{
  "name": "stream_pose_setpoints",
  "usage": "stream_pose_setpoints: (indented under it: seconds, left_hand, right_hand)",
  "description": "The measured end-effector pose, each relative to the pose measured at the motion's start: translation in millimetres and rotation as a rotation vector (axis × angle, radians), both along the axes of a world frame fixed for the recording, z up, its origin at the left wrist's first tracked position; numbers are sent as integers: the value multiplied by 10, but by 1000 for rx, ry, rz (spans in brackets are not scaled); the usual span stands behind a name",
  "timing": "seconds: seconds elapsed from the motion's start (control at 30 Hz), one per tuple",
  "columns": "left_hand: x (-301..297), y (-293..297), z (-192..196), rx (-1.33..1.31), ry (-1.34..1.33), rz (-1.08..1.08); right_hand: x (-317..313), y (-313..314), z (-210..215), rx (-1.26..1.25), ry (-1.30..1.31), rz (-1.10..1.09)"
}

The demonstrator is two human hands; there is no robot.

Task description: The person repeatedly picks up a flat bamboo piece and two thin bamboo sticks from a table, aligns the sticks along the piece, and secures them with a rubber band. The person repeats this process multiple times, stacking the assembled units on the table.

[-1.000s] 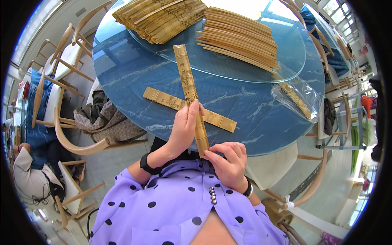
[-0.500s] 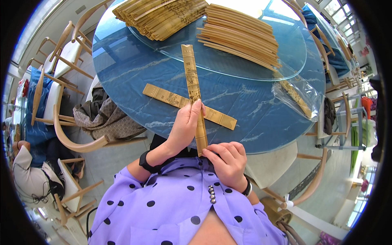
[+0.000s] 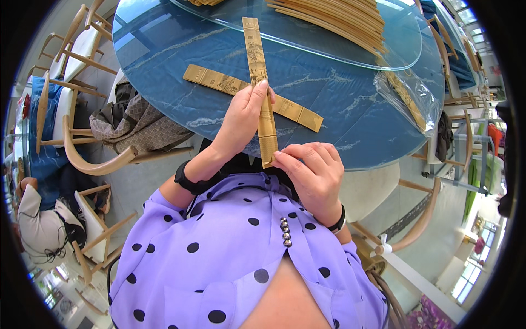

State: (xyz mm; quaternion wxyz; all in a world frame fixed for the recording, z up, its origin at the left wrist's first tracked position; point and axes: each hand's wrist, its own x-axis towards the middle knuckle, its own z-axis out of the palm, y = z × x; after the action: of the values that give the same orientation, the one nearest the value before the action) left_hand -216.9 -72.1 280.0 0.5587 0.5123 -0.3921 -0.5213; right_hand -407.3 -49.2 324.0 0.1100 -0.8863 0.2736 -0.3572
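Observation:
A long gold paper chopstick sleeve point(image 3: 252, 46) with dark printed decoration points away from me over the table's near edge. My left hand point(image 3: 241, 115) is closed around its middle, thumb on top. At the near end, the thumb and fingers of my right hand point(image 3: 315, 172) pinch the sleeve's edge. A second gold chopstick sleeve point(image 3: 300, 114) lies crosswise on the blue table, beneath the held one. Whether anything is inside either sleeve, I cannot tell.
On the glass turntable point(image 3: 235, 23) lies a pile of wooden chopsticks point(image 3: 334, 19), with gold sleeves point(image 3: 205, 2) cut off at the top edge. A clear plastic bag point(image 3: 430, 93) rests at the right. Chairs point(image 3: 98, 167) surround the round table point(image 3: 164, 82); a person point(image 3: 41, 219) is at far left.
The view has tilted, so table and hands sit higher in the picture and the piles are partly cut off. Both hands keep their hold on the sleeve; the right fingers have shifted slightly.

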Motion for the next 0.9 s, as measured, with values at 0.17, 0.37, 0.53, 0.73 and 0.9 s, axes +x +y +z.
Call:
stream_pose_setpoints:
  seconds: [0.17, 0.37, 0.53, 0.73, 0.9]
  left_hand:
    - [20, -15, -7, 10, 0, 13]
    - [-26, 14, -7, 36, -14, 10]
    - [-8, 37, -12, 21, 17, 12]
    - [24, 48, 297, -4, -101, -64]
    - [285, -40, 654, 32, -158, -259]
  right_hand:
    - [3, -11, 3, -22, 10, 49]
    - [15, -28, -2, -97, 22, 35]
    - [0, 16, 32, -177, 22, -13]
    - [21, -57, 71, -108, -12, 62]
    - [83, -192, 214, -75, -110, 55]
